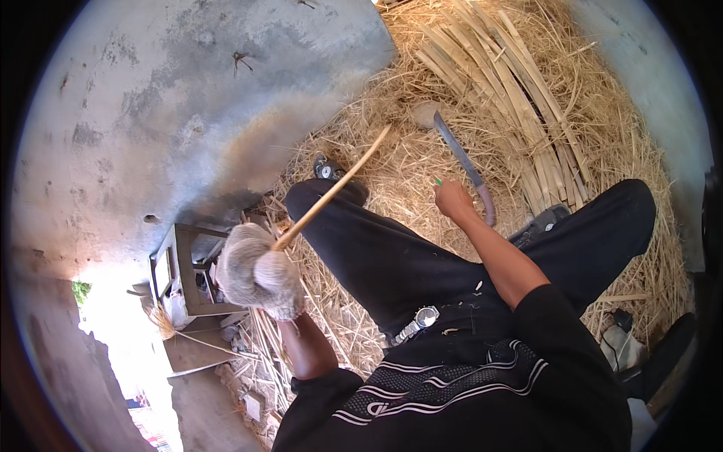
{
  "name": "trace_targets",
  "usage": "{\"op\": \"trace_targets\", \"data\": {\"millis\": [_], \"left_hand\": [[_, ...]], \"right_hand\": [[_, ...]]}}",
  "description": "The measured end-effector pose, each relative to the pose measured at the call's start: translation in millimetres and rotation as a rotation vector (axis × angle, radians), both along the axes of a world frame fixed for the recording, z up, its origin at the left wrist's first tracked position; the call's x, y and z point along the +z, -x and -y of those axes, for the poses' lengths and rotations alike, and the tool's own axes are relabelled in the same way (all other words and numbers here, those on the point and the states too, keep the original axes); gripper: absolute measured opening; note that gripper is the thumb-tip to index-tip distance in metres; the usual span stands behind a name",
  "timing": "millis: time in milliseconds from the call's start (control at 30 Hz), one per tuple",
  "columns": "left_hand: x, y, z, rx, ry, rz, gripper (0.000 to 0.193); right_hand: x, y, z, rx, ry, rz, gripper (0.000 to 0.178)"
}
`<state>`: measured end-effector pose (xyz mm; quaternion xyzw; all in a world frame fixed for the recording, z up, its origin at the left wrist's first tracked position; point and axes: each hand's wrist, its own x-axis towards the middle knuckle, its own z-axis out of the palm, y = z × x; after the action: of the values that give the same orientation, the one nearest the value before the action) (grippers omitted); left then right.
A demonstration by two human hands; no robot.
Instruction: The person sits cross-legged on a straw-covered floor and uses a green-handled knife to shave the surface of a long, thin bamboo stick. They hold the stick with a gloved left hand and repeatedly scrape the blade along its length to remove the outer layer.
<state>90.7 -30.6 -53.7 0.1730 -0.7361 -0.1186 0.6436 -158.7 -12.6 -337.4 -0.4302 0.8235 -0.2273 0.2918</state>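
Observation:
My left hand [263, 275], in a thick grey knitted glove, is closed round the lower end of a long, pale wooden or bamboo stick [339, 184]. The stick slants up and right, its far end over the straw. My bare right hand [454, 200] is closed above the straw between my legs. A small green tip [437, 181] pokes out of its fingers; the rest of that slim thing is hidden. Just beyond and right of this hand, a long-bladed machete [458, 147] with a curved brown handle lies with its tip against a round wooden block [427, 114].
Long split bamboo strips [520, 98] lie in a bundle at the far right on straw-like shavings [384, 181]. A wooden stool-like frame [181, 271] stands left, near a grey wall [188, 98]. A metal-banded wristwatch [424, 318] rests on my lap.

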Motion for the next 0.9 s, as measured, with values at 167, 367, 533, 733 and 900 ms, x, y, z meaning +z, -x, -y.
{"op": "trace_targets", "data": {"millis": [167,367,533,733,900], "left_hand": [[1.5,11.1,-3.9,0.594,0.063,0.130,0.049],[4.8,21.6,-22.4,0.871,0.038,0.313,0.027],[8.5,25.4,-21.9,0.849,-0.121,0.130,0.038],[9.1,19.1,-17.1,0.889,-0.020,0.159,0.043],[9.0,17.3,-10.7,0.850,-0.090,0.083,0.043]], "right_hand": [[129.2,-36.1,-23.4,0.159,0.352,0.344,0.031],[234.4,-97.7,-52.2,0.370,0.817,0.241,0.017],[200.6,-96.6,-29.6,0.297,0.658,0.017,0.020],[222.5,-114.6,-27.5,0.318,0.643,0.102,0.023],[177.6,-91.0,0.6,0.329,0.611,0.006,0.022]]}}
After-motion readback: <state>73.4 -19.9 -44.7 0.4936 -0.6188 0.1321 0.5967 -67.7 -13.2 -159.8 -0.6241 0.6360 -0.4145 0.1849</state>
